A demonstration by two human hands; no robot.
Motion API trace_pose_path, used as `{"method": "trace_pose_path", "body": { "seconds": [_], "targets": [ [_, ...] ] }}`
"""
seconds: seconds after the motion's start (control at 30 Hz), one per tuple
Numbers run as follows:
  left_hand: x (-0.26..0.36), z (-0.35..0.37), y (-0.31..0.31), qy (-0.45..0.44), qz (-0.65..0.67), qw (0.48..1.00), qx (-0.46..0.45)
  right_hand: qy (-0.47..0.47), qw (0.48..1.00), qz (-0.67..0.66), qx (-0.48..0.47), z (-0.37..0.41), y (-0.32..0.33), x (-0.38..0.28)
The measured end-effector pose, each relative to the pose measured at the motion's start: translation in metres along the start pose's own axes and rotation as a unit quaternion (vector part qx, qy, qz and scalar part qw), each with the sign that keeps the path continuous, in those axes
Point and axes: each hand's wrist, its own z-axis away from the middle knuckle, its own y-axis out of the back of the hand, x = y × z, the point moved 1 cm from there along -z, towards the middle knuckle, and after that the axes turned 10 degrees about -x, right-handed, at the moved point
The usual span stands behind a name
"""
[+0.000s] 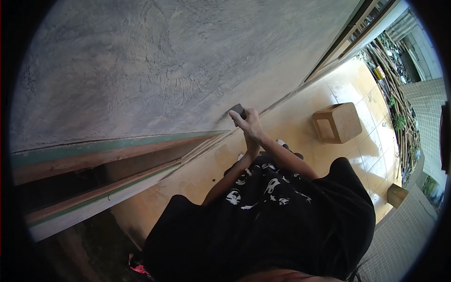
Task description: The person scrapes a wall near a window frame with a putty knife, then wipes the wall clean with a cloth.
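Note:
A small dark grey block (238, 110) is pressed against the lower part of the rough grey plastered wall (141, 70). My right hand (249, 123) grips this block, with the thumb along its near side. Just below and behind it, my left hand (252, 144) is close against the right hand or wrist. The left fingers are largely hidden, so what they hold cannot be made out. Left of the hands runs a frame with green and reddish-brown edges (117, 151).
A brown woven-pattern stool (336, 123) stands on the glossy tiled floor (291, 164) to the right. Beyond the floor's edge lie bamboo poles (394, 94). A small brown box-like object (397, 195) is at the lower right. Another frame (347, 42) borders the wall at the upper right.

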Motion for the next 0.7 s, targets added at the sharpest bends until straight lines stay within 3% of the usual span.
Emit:
{"method": "trace_pose_path", "body": {
  "seconds": [0.03,0.13,0.2,0.33,0.57,0.7],
  "targets": [
    [-0.006,0.02,0.002,0.016,-0.003,1.0,-0.001,-0.015,1.0,-0.006,-0.001,0.011,-0.006,0.005],
    [0.054,0.004,-0.007,0.043,0.086,0.995,0.016,-0.009,1.0,-0.015,-0.012,-0.005,0.001,0.027],
    [0.066,0.003,-0.007,0.056,-0.102,0.992,-0.052,-0.021,1.0,-0.008,-0.013,-0.01,0.004,0.03],
    [0.084,0.005,-0.018,0.062,-0.049,0.993,-0.084,-0.018,0.999,0.037,0.01,0.0,0.005,0.008],
    [0.086,-0.011,-0.017,0.03,0.002,0.999,-0.014,-0.05,0.999,0.006,-0.009,-0.008,0.009,0.038],
    [0.081,-0.01,-0.018,0.022,0.028,0.999,0.019,-0.048,0.999,0.004,-0.01,0.002,0.008,0.02]
  ]
}}
